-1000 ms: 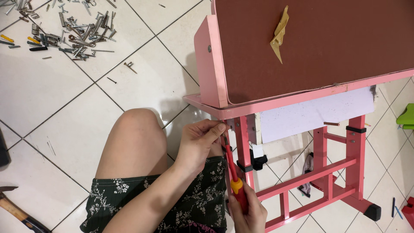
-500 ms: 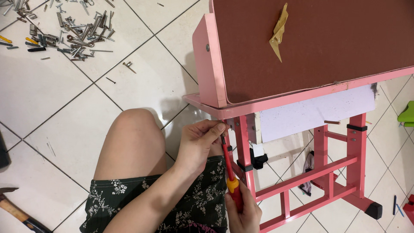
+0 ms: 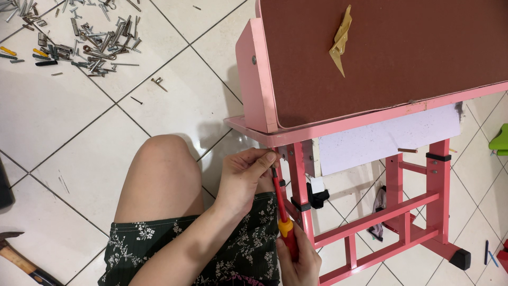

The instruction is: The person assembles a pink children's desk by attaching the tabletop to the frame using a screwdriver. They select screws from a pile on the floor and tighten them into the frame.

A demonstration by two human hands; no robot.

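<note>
My right hand (image 3: pixel 299 262) is clenched around the handle of the red and yellow screwdriver (image 3: pixel 280 212), which points up toward the underside of the pink desk (image 3: pixel 328 127). My left hand (image 3: pixel 244 177) pinches the shaft near its tip, right at the desk leg (image 3: pixel 297 180); whatever the tip sits on is hidden by my fingers. If I push at a slant, I judge the tip could slip off and jab my left fingertips. My bare knee (image 3: pixel 161 159) sits at nine o'clock of the tip, crowding my elbow. A pile of loose screws and bits (image 3: pixel 79 42) lies well apart at eleven o'clock, a hammer (image 3: pixel 21 259) at eight.
</note>
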